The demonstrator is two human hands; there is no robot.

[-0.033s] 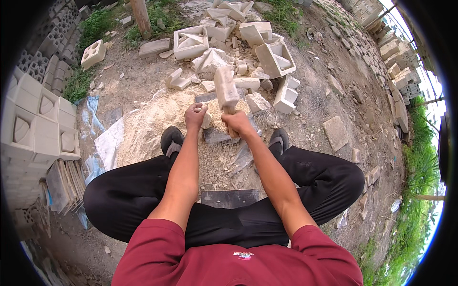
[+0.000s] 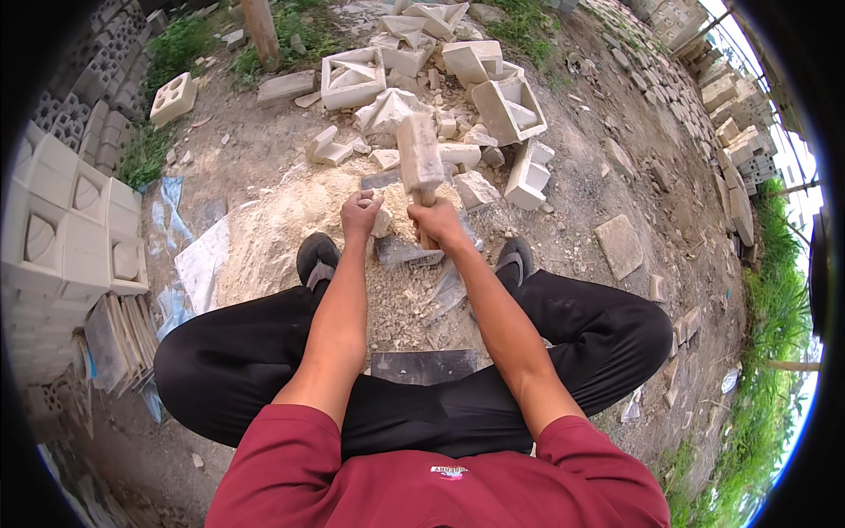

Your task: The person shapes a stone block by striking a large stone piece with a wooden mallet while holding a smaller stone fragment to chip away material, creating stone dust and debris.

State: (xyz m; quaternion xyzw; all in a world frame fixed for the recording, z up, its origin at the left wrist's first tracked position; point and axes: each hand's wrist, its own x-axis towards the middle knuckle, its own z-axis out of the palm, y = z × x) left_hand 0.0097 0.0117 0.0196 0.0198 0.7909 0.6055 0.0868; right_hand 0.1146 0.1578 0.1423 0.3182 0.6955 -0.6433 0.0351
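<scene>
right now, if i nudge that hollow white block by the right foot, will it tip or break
The hollow block looks rigid and probably heavy, like cast concrete. Its walls look thin, and broken pieces lie beside it, so it may chip. It seems to rest on a broad side, so it would likely slide, not tip.

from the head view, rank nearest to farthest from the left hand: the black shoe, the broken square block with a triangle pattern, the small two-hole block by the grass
1. Black shoe, just below-left of the left hand.
2. Broken pale square concrete block with a triangle pattern, ahead in the rubble pile.
3. Small pale two-hole concrete block, far upper left by the grass.
</scene>
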